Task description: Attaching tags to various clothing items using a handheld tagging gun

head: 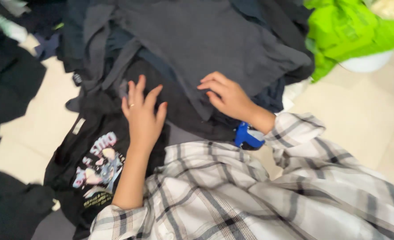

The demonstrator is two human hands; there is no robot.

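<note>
Resting flat on a heap of dark clothes (179, 53) spread over a pale tiled floor (32, 133), the left hand (142, 116) lies palm down with its fingers spread and straight, gripping nothing; a ring shows on one finger. Its fingertips touch a dark garment in the middle of the heap, and its heel lies beside a black printed T-shirt (92, 164) that sprawls toward the lower left edge of the pile, picture side up. The right hand (229, 98) sits just beside the left, fingers loosely curled and pressing on the hem of a grey shirt (214, 40) that drapes over the top of the heap; whether the fingers pinch the cloth or only rest on it cannot be told. A blue band (246, 137) shows at the right wrist, next to the cuff of a white and grey plaid sleeve (294, 186) that covers both arms. A bright green cloth (348, 31) lies over a white rounded container (368, 62) at the upper right, well apart from both hands.
</note>
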